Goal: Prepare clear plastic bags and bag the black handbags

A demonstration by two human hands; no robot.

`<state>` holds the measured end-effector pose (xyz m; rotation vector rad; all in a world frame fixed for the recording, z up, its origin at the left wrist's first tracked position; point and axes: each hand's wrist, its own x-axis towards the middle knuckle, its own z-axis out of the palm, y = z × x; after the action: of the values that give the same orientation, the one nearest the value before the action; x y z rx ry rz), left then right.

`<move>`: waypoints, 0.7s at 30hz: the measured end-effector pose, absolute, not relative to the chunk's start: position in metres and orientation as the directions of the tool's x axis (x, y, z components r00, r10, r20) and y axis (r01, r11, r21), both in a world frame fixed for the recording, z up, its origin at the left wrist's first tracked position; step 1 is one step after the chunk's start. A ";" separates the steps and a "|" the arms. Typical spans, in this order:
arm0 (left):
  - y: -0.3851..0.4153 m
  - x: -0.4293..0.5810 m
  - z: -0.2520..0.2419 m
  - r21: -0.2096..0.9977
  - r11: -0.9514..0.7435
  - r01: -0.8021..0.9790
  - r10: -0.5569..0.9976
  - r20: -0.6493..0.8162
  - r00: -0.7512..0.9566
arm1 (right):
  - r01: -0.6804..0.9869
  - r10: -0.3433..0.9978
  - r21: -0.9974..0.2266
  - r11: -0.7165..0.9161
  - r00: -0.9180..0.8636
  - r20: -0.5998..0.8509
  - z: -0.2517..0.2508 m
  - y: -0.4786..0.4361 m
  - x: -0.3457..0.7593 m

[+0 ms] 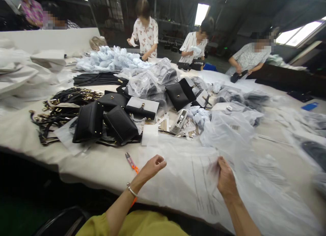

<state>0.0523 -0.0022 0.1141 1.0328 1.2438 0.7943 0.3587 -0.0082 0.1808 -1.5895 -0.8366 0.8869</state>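
Note:
A clear plastic bag [188, 174] with lines of dark print lies flat on the table edge before me. My right hand [226, 178] pinches its right side between thumb and fingers. Above the bag's left part is my left hand [154, 165], its fingers curled in toward the thumb; whether any film is between them I cannot tell. Thread snips [130, 160] with pink and orange handles rest just left of that wrist. Beyond the bag sit a small white pad [149, 134] and a clear-lidded box [179, 121] among paper tags.
Black handbags [121, 124] and a heap of straps with gold hardware [66, 106] lie at left. Behind are bagged goods [152, 79] and pale blue tissue [109, 59]. More plastic bags [229, 127] spread rightward. Several co-workers [146, 35] stand across the table.

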 end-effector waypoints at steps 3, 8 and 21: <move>-0.003 0.063 0.112 0.879 0.475 -0.047 0.848 -0.442 0.292 | 0.075 0.853 -0.971 -0.226 0.497 -0.160 0.181 -0.004 0.360; -0.011 0.063 0.132 0.782 0.573 -0.246 0.797 -0.460 0.393 | 0.221 0.762 -0.925 -0.308 0.640 -0.101 0.163 -0.004 0.371; -0.032 0.089 0.166 0.891 0.229 -0.392 0.965 -0.156 0.210 | 0.737 0.850 -0.667 -0.112 0.419 0.319 0.217 -0.021 0.335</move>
<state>0.0885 -0.0319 0.1664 0.8349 0.8629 1.1137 0.3349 -0.0208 0.2171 -1.8800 -1.3534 0.1803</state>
